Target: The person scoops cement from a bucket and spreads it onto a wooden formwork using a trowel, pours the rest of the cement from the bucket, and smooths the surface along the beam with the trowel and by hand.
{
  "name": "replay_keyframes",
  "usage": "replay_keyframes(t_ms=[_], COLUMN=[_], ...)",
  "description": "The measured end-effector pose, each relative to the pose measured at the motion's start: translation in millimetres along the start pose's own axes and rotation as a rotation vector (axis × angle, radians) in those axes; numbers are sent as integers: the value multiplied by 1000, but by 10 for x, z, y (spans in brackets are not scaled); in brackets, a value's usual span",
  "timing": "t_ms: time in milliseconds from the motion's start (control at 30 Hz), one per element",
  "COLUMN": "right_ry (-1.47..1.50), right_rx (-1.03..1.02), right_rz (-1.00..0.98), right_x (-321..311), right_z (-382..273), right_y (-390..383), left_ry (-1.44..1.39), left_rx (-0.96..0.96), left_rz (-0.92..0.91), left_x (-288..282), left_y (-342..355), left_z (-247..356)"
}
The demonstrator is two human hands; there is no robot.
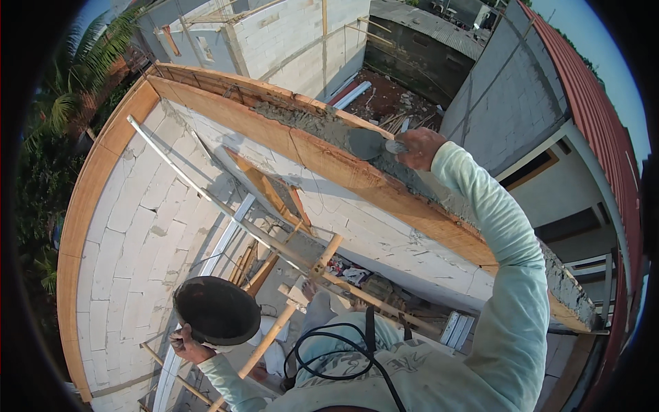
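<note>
My right hand [419, 149] is closed round the handle of a trowel, reaching over the top of the wall. The trowel's grey blade [366, 143] lies against wet grey mortar [312, 123] between two wooden formwork boards. The near board [322, 152] runs along the wall's top edge. Down at the left, my left hand [191, 345] grips the rim of a black bucket [217, 311]. The bucket is tilted so its dark inside faces up; I cannot make out any contents.
Bamboo poles [328, 255] form scaffolding below me, with a long white pole [168, 163] leaning across. A block wall [130, 275] capped with a wooden board curves at left. Below lie timber, cloth and rubble. A red metal roof [583, 82] stands at right. A black cable [336, 329] hangs before me.
</note>
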State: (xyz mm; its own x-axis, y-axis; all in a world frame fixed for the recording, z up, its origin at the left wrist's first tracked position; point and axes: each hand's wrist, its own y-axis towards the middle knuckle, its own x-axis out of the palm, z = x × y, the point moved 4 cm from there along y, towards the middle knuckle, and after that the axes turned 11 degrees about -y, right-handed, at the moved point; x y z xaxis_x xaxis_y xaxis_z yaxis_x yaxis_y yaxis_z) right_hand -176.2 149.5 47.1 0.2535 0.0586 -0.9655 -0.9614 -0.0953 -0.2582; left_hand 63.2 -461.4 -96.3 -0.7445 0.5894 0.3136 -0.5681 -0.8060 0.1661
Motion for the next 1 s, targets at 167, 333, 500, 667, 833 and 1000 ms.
replay_keyframes(t_ms=[167,333,500,667,833,1000], right_ry=[131,37,171,153,171,445], right_rx=[90,271,391,600,716,915], right_rz=[43,108,93,146,227,462], right_x=[130,328,766,1069,1207,1674], right_z=[445,794,1197,1388,1499,1494], right_y=[-909,-1813,-2654,-3592,-4299,-5105], left_ry=[16,-22,-115,-152,-321,-388], left_rx=[43,39,46,35,32,-128], left_rz=[-51,-169,-266,-367,-467,-670], left_x=[144,493,948,1394,1755,2446], left_y=[-56,-203,-436,-547,-882,-1165], left_z=[113,263,467,682,1064,1030])
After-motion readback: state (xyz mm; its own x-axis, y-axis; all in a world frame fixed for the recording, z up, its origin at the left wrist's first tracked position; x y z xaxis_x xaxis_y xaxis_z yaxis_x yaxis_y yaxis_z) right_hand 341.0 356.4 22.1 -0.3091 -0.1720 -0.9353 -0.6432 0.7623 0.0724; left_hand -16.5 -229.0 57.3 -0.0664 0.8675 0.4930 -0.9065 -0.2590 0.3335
